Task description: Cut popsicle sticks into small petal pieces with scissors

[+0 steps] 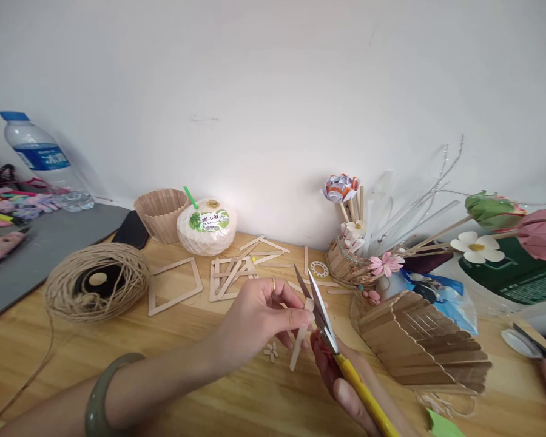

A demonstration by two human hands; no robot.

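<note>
Between thumb and fingers, my left hand (273,315) pinches a flat wooden craft stick (298,346) that tilts upward. My right hand (346,388) grips a pair of scissors (331,343) with yellow handles. Their blades are parted and point up and away, with the stick's upper end close beside or between them; I cannot tell which. On the table under my left hand lie a few small cut stick pieces (271,352). Behind it are loose craft sticks (230,279) and a frame of joined sticks (175,303).
A ball of twine (131,282) sits at left, near a water bottle (40,155). A brown ribbed cup (161,212) and a white coconut (207,233) stand by the wall. At right are a stick basket (418,352) and a pot (350,264) with paper flowers.
</note>
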